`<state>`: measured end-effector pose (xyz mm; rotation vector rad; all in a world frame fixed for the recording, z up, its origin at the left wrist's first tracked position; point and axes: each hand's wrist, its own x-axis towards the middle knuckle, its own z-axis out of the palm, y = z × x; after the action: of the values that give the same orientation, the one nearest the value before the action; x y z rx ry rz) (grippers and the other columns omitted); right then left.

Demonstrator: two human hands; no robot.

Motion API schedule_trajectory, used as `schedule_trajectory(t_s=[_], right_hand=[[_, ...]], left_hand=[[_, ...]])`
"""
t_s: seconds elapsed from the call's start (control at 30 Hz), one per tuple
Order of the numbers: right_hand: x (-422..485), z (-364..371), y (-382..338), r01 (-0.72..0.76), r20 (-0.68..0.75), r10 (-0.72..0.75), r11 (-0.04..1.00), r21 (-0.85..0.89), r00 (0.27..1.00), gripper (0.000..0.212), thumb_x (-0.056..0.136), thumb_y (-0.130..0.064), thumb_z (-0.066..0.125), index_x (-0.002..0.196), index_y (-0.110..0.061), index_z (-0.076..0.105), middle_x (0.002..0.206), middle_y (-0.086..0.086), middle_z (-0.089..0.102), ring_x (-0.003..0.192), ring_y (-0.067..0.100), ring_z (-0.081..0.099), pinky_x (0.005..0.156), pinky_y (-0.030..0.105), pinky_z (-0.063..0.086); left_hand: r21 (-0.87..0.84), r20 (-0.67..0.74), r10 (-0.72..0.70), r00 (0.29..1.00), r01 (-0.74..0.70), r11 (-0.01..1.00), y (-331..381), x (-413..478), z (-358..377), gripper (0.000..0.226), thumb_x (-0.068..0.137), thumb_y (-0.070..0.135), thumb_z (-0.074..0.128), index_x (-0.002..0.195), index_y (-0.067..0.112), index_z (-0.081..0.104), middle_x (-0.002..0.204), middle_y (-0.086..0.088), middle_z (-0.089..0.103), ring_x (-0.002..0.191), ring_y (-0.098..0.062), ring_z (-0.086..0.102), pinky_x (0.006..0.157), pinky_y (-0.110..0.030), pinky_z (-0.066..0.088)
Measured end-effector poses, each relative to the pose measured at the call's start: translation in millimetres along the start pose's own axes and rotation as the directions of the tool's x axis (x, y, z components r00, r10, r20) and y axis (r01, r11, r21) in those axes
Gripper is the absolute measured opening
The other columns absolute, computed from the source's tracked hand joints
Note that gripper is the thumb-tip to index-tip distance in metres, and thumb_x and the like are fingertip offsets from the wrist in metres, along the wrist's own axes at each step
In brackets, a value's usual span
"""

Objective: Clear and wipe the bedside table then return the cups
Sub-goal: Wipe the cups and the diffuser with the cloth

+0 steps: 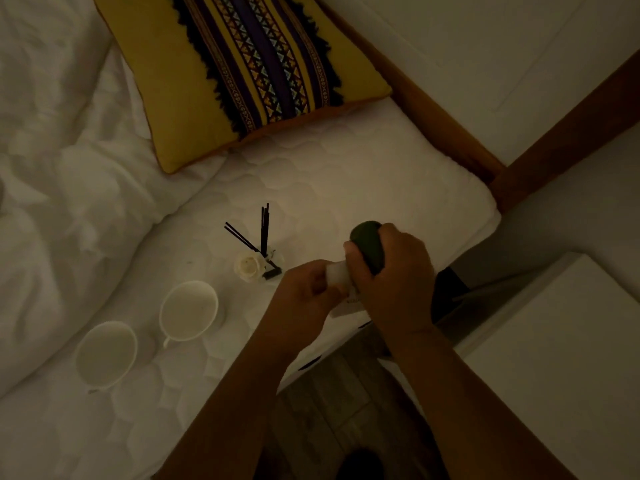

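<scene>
Two white cups stand on the mattress at the lower left: one cup [188, 310] nearer the middle, the other cup [105, 355] further left. A reed diffuser [259, 261] with dark sticks and a white flower stands beside them. Above the bed's edge my right hand [391, 275] grips a dark green rounded object [367, 244]. My left hand [304, 292] holds a small white item [337, 278] against it; what the item is stays unclear in the dim light. The white bedside table [554, 341] is at the right.
A yellow patterned cushion [221, 71] lies at the head of the bed. A rumpled white duvet [52, 202] covers the left side. A wooden bed frame [450, 126] runs along the wall. Wooden floor [329, 410] shows between bed and table.
</scene>
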<state>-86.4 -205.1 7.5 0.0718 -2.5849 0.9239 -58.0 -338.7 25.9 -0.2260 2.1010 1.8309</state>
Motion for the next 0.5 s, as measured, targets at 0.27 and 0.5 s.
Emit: schedule_trajectory(t_s=[0.27,0.5], right_hand=[[-2,14,-19,0.237,0.036,-0.236,0.97,-0.05,0.971,0.038,0.086,-0.046,0.059,0.08,-0.009,0.061,0.061,0.002,0.055,0.054,0.015,0.046,0.059,0.023,0.033],[1,6,33,0.004,0.024,-0.002,0.997,-0.072,1.0,0.04,0.086,-0.044,0.064,0.087,-0.004,0.061,0.067,0.007,0.059,0.057,0.019,0.055,0.052,0.028,0.047]], left_hand=[[-0.104,-0.033,-0.021,0.999,0.018,0.994,-12,-4,0,0.028,0.083,-0.015,0.051,0.087,0.007,0.067,0.082,-0.015,0.072,0.078,-0.029,0.07,0.075,-0.041,0.06],[-0.184,-0.039,-0.106,0.994,0.098,0.978,-20,-1,7,0.02,0.09,0.001,0.057,0.108,0.0,0.065,0.102,-0.013,0.072,0.096,-0.023,0.07,0.081,-0.036,0.058]])
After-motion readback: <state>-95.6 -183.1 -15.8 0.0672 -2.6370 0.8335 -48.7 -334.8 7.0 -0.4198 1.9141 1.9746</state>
